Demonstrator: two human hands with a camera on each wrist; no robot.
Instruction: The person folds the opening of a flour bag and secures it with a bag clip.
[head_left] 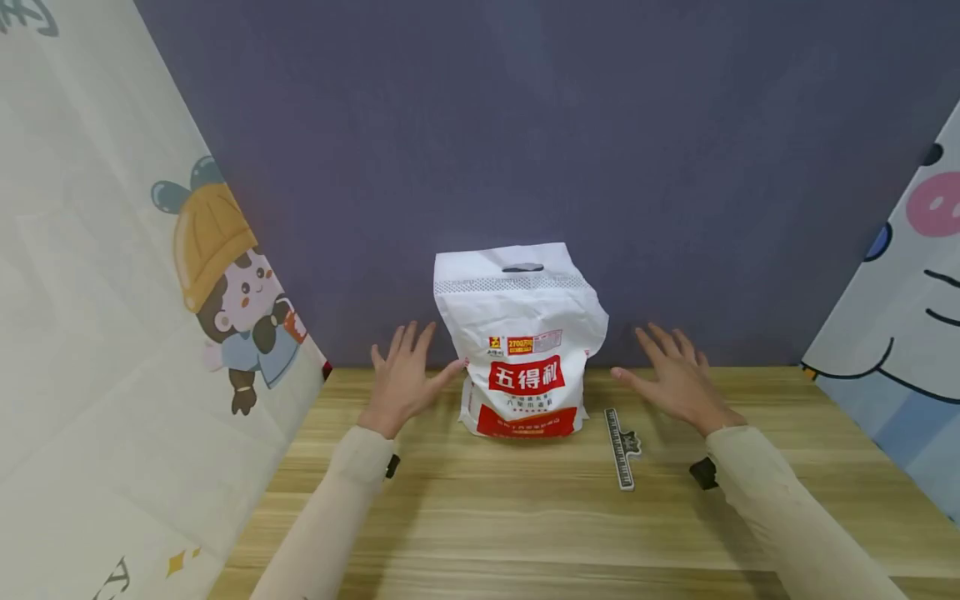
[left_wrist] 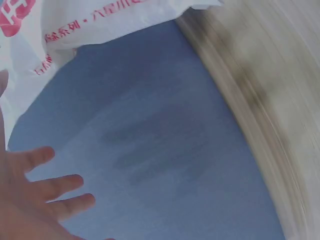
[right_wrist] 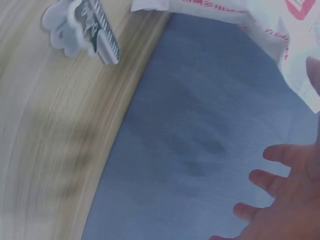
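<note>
A white flour bag (head_left: 517, 333) with red printed panels and a cut-out handle stands upright at the back of the wooden table. My left hand (head_left: 405, 379) is spread at its left side, the thumb tip right at the bag's edge in the head view. To the right of the bag, my right hand (head_left: 678, 379) is spread too, holding nothing, with a gap between its thumb and the bag. On the table between the bag and my right hand lies a long grey bag clip (head_left: 619, 450) with ruler-like markings and a decorative tab, also in the right wrist view.
A dark blue-grey panel (head_left: 525, 125) rises directly behind the bag. Light sheets with cartoon prints hang at the left (head_left: 97, 292) and right (head_left: 907, 333). The wooden table (head_left: 510, 525) extends forward from the bag.
</note>
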